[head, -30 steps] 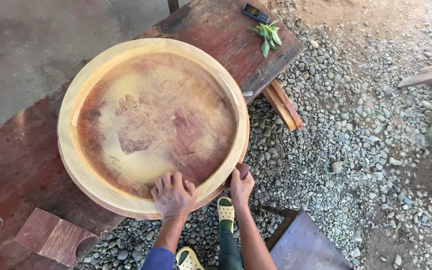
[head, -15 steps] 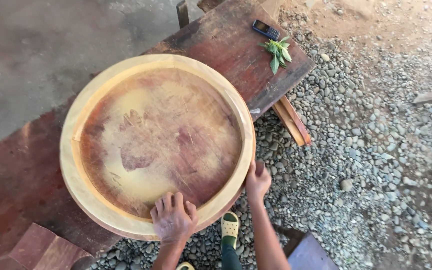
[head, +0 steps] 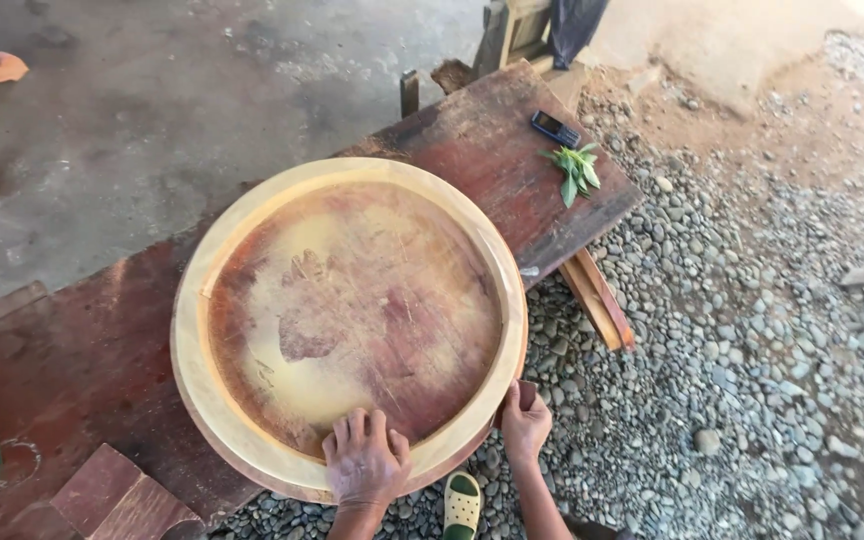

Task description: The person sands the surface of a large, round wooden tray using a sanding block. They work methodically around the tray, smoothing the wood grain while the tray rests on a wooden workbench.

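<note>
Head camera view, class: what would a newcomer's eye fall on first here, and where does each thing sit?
A big round wooden tray with a pale rim fills the middle, lying on a dark red wooden bench. The left hand lies flat on its near rim, and the right hand presses a small brown block against its outer edge. A dark phone and a green leafy sprig lie at the bench's far end, beside grey gravel.

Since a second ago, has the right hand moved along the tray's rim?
Yes. The right hand slid from beside the left hand rightward around the round wooden tray's outer edge.

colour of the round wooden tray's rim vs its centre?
Round wooden tray: pale yellowish rim, reddish-brown centre with lighter patches. Head view.
</note>
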